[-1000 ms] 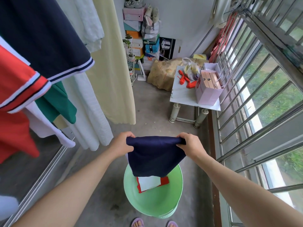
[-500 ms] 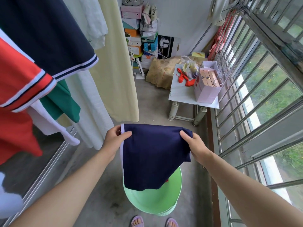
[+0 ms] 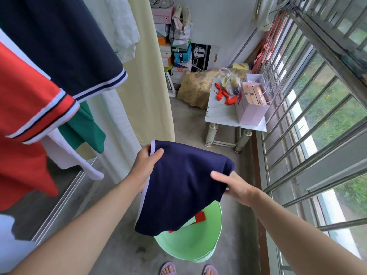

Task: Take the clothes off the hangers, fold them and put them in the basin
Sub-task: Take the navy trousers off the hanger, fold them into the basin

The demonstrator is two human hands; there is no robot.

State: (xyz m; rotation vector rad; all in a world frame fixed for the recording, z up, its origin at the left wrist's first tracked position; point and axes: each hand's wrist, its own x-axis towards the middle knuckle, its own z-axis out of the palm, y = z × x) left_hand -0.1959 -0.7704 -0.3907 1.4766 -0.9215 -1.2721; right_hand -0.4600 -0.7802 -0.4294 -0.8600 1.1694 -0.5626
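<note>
The person holds a folded navy garment (image 3: 184, 187) in the air with both hands, above a green basin (image 3: 190, 247) that stands on the concrete floor just in front of their sandalled feet (image 3: 168, 268). The left hand (image 3: 146, 163) pinches the garment's upper left corner, at a white-trimmed edge, with the thumb on top and the fingers behind the cloth. The right hand (image 3: 232, 185) grips the right edge lower down, its thumb lying across the top of the fabric and its fingers hidden underneath. The cloth sags between the hands and its lower end hangs over the basin's near rim, covering part of the inside. Inside the basin lies a red piece of clothing (image 3: 199, 216), only partly visible past the navy cloth. To the left, other clothes hang: a dark navy shirt (image 3: 65, 46) with white sleeve stripes, a red shirt (image 3: 25, 108), and a green garment (image 3: 83, 128) beneath them. Ahead stands a small white table (image 3: 220, 114) bearing a pink bag (image 3: 251, 108), beside a barred window (image 3: 309, 116) on the right.
</note>
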